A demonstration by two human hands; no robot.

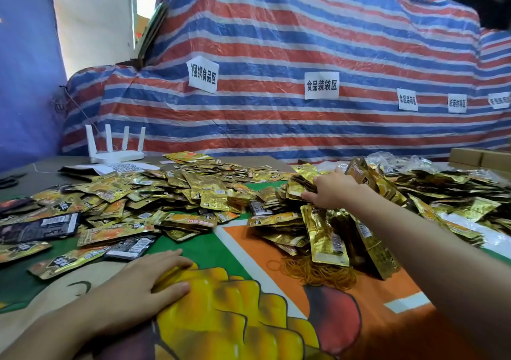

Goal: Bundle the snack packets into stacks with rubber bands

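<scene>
Up front, the left hand point(143, 279) lies flat, fingers straight, on the printed cloth point(210, 245) covering the worktop point(47, 166). Farther out, the right hand point(331, 191) grips a stack of gold packets point(294, 186) amid the snack packets point(193, 191) strewn across the cloth. A pile of loose rubber bands point(318, 272) lies just beside some leaning packets. A white router point(116, 152) stands at the back left.

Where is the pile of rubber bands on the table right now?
In the head view, the rubber bands lie right of centre on the orange part of the printed cloth, just in front of the leaning gold packets.
</scene>
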